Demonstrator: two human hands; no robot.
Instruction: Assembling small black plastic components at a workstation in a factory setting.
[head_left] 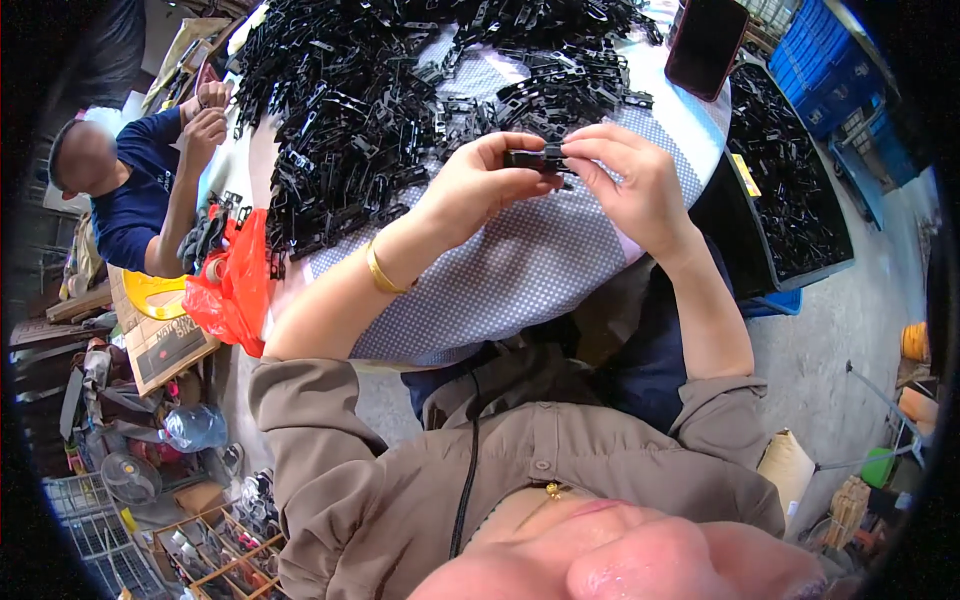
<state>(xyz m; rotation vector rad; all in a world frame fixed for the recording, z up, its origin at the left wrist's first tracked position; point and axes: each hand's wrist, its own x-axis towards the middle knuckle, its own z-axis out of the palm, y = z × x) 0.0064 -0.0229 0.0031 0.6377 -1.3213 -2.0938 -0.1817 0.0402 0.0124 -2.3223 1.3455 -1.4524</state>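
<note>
Over the near edge of the round table, my left hand (470, 190) pinches a small black plastic clip-like part (524, 159) between thumb and fingers. My right hand (640, 185) meets it from the other side, thumb and fingertips closed on the part's right end. Fingers cover much of the part, so its exact kind does not show. Just beyond my hands spreads a large heap of similar small black parts (340, 130), lying loose on a dotted grey-white cloth (470, 290).
A dark phone (706, 48) stands at the table's right. Beside it, a black bin (800, 200) holds more black parts, with blue crates (825, 65) behind. A red plastic bag (238, 285) hangs at the left edge, near a seated co-worker (140, 195) with raised hands.
</note>
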